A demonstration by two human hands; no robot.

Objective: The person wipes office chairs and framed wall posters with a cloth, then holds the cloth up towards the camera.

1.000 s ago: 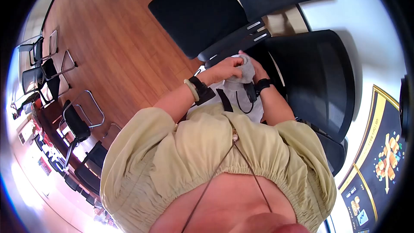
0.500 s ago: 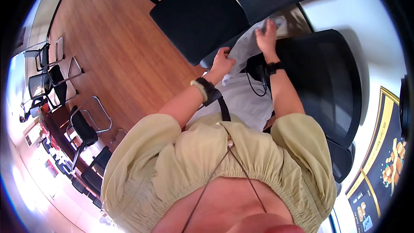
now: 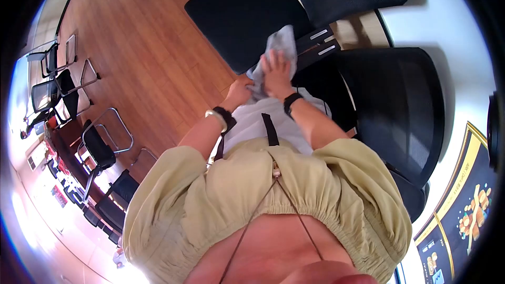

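A light grey cloth [image 3: 284, 40] lies bunched at the edge of the black seat [image 3: 244, 18] of a chair, above my white-clad lap. My left hand [image 3: 239, 92] is closed around the cloth's near end. On top of the cloth rests my right hand [image 3: 278, 76], palm down, its fingers stretched out and apart. Both wrists carry black bands, and the left also has a pale bangle. Just right of the cloth, two dark armrests [image 3: 320, 46] with light metal strips show side by side.
A second black chair [image 3: 392, 100] stands close on the right, against a white wall [image 3: 450, 26]. Wooden flooring [image 3: 137, 37] stretches to the left, with several black chairs [image 3: 97, 147] beside a table. A dark poster [image 3: 473, 205] is at lower right.
My right hand has moved left and nearer to me, drawing the cloth away from between the chairs. My left hand has shifted left and closer. The armrests are now uncovered.
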